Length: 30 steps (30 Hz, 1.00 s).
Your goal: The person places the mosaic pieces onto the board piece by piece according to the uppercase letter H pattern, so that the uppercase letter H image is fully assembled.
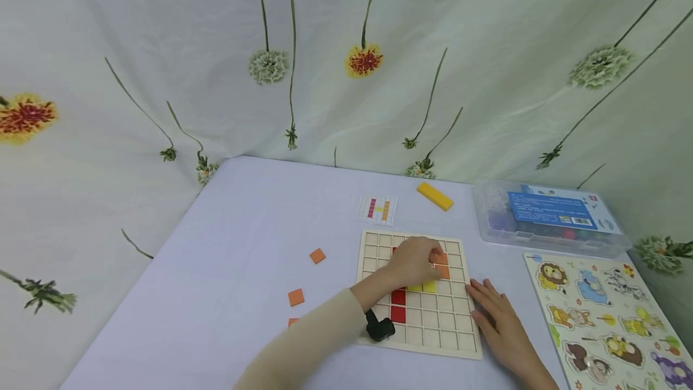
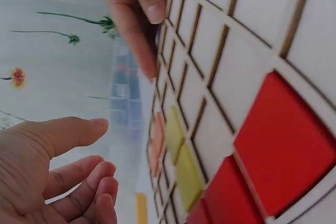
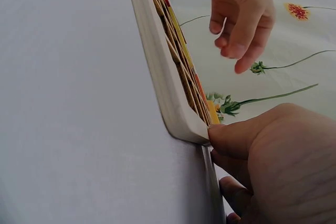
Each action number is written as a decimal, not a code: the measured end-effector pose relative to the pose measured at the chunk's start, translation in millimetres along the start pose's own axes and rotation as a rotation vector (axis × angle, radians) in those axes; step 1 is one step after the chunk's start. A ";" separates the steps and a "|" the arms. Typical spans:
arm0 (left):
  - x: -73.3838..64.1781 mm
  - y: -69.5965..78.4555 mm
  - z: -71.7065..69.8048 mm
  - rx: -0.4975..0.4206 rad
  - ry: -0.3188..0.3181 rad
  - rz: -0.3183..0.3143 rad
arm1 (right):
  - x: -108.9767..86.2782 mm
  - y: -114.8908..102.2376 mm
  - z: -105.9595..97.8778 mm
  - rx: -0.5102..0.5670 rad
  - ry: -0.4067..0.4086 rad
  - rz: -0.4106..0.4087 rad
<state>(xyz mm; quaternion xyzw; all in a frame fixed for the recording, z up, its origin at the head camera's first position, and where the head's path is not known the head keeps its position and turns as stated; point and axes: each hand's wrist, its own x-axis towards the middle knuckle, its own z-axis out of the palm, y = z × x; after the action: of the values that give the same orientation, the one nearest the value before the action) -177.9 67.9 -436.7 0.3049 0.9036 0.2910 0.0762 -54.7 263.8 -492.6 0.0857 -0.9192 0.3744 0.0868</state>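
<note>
My left hand [image 1: 414, 260] reaches over the wooden grid board [image 1: 446, 324], its thumb and fingers parted around air in the left wrist view. Beside its fingertips, orange tiles [image 1: 443, 266] lie in the grid's right part. Red tiles [image 1: 397, 315] form a column on the left, partly hidden by this hand and forearm, and yellow tiles [image 1: 429, 286] sit between the two colours. At the board's right edge rests my right hand [image 1: 500, 324], fingers fairly straight; in the right wrist view its thumb [image 3: 236, 137] touches the rim near a corner.
Loose orange tiles [image 1: 295, 297] lie left of the board. Behind it are a small pattern card [image 1: 376, 209] and a yellow block [image 1: 435, 196]. A clear plastic box [image 1: 552, 215] and an animal puzzle board [image 1: 612, 324] occupy the right side.
</note>
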 end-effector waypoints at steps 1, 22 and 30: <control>-1.8 0.9 -6.1 -0.009 0.004 0.008 | 0.1 0.0 -0.3 0.000 -0.001 0.002; -160.7 -65.9 -105.0 -0.209 0.363 0.050 | -1.0 0.0 -0.2 0.025 -0.026 0.037; -216.6 -106.8 -92.3 -0.272 0.362 0.043 | -1.3 0.2 0.0 0.009 -0.022 0.026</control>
<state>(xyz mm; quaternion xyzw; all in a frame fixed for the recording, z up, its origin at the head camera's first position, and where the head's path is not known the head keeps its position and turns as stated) -87.3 -174.2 -430.8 0.2541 0.8483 0.4616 -0.0530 -53.5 264.1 -493.0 0.0782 -0.9194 0.3789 0.0716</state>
